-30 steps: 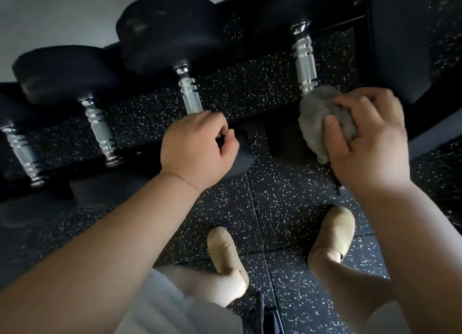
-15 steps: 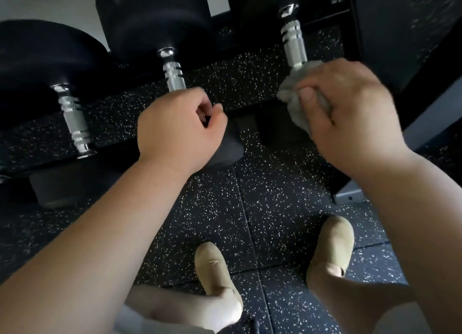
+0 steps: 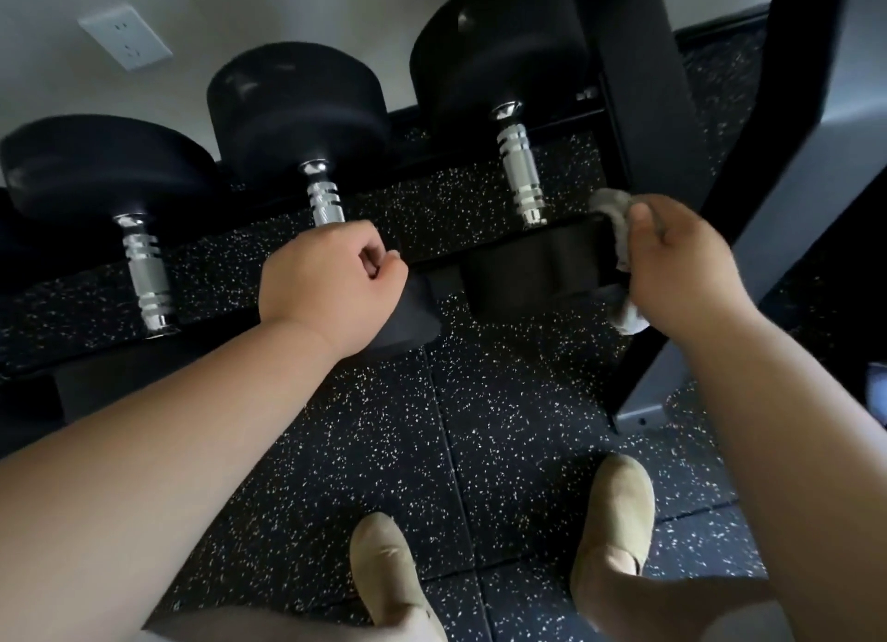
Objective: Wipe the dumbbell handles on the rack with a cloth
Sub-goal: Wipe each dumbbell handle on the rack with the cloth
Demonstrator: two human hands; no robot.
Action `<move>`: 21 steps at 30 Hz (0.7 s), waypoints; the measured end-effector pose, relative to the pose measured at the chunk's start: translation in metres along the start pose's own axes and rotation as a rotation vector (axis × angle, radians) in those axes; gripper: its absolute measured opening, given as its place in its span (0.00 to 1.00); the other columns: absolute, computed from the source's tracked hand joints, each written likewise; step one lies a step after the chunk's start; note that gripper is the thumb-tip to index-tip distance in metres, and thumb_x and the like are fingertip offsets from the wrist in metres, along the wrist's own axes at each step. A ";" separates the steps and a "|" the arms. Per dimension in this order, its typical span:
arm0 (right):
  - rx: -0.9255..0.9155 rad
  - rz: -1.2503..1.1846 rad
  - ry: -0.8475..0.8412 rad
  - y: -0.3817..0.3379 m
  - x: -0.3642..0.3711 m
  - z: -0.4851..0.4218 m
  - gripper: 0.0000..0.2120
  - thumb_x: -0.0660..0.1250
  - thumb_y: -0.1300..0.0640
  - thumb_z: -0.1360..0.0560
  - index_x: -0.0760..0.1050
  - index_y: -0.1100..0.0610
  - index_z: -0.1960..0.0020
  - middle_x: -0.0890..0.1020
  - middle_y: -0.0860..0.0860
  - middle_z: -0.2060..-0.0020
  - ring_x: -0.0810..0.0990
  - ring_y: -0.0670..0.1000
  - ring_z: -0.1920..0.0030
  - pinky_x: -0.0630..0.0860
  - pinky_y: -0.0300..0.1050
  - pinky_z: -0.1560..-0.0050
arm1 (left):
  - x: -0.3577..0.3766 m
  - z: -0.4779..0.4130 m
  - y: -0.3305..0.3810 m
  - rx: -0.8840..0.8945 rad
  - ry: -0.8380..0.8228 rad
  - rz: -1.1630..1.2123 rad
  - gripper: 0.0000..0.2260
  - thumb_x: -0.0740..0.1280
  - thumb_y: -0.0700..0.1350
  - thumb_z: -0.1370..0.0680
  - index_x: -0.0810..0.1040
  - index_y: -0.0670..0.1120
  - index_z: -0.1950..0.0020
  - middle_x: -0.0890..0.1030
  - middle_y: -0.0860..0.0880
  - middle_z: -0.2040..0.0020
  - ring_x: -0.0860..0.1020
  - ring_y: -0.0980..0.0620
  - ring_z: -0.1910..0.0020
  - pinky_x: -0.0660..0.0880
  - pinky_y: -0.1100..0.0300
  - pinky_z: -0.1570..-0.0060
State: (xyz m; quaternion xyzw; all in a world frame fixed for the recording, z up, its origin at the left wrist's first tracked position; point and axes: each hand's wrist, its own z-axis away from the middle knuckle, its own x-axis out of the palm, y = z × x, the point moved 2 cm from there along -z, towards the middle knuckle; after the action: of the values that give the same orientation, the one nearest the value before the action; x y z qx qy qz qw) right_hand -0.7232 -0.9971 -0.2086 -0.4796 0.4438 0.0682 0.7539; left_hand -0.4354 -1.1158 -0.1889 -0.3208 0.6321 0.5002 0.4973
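Note:
Three black dumbbells lie on the low rack [image 3: 638,89], each with a chrome handle. My left hand [image 3: 331,281] is closed around the near end of the middle handle [image 3: 325,202]. My right hand [image 3: 681,267] grips a grey cloth [image 3: 619,238], which hangs beside the near head [image 3: 533,267] of the right dumbbell, just right of its bare handle [image 3: 521,175]. The left handle [image 3: 146,271] is untouched.
The floor [image 3: 504,425] is black speckled rubber tile. My two tan shoes [image 3: 619,516] stand below the rack. A black upright post [image 3: 777,89] with a grey foot plate [image 3: 643,415] rises at the right. A wall socket [image 3: 125,36] sits at upper left.
My right hand has slid the cloth down off the right handle, which is now bare. The view has tilted up, showing the wall and socket. My left hand keeps its grip.

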 end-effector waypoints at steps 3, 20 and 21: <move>-0.315 -0.059 0.074 -0.026 0.011 0.019 0.16 0.56 0.55 0.13 0.81 0.54 0.36 0.80 0.48 0.36 0.74 0.47 0.33 0.67 0.37 0.32 | -0.001 0.000 0.001 -0.005 -0.007 -0.012 0.11 0.67 0.55 0.22 0.79 0.53 0.61 0.80 0.56 0.66 0.76 0.56 0.64 0.67 0.59 0.65; -0.198 0.234 -0.180 -0.021 0.008 0.026 0.25 0.51 0.43 0.14 0.62 0.54 0.22 0.48 0.52 0.16 0.41 0.61 0.17 0.50 0.62 0.21 | -0.001 0.000 0.004 -0.065 -0.033 -0.040 0.10 0.67 0.56 0.22 0.80 0.53 0.60 0.81 0.56 0.66 0.78 0.55 0.63 0.71 0.58 0.63; -0.281 0.282 -0.181 -0.026 0.012 0.032 0.25 0.52 0.43 0.15 0.62 0.54 0.22 0.50 0.50 0.16 0.39 0.60 0.17 0.51 0.65 0.21 | -0.002 0.000 0.003 -0.067 -0.037 -0.042 0.10 0.67 0.56 0.22 0.80 0.54 0.60 0.81 0.56 0.65 0.78 0.55 0.63 0.72 0.58 0.62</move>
State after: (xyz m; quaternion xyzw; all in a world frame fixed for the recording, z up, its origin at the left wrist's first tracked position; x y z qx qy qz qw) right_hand -0.6831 -0.9901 -0.1951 -0.5050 0.4231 0.2770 0.6994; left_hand -0.4381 -1.1151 -0.1863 -0.3411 0.5990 0.5163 0.5081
